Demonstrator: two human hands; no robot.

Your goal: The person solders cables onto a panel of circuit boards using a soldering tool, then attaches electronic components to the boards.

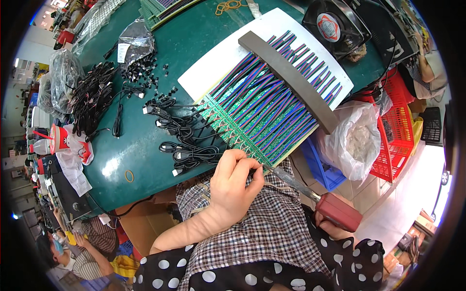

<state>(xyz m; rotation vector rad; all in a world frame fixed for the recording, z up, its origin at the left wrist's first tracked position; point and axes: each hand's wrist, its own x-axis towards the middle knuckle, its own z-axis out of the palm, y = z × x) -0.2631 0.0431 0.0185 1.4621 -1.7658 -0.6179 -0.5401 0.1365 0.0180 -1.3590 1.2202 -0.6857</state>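
Observation:
My left hand point(234, 186) is closed in a pinch at the near edge of a green circuit board panel point(218, 114); what its fingertips hold is hidden. My right hand point(331, 227) grips a soldering iron point(339, 212) by its red handle. Its long metal shaft points left, with the tip close to my left fingertips and the panel edge. Rows of multicoloured wires point(262, 104) run across the panel. A dark grey bar point(291, 82) lies over them. Bundled black cables point(182, 126) stretch from the panel's left edge onto the table.
A white board point(201, 77) lies under the panel on the green table point(116, 169). More black cables point(94, 94) and a plastic bag point(137, 43) are at left. A black fan point(335, 26) stands at far right. Below it are a lined bin point(352, 140) and red baskets point(393, 131).

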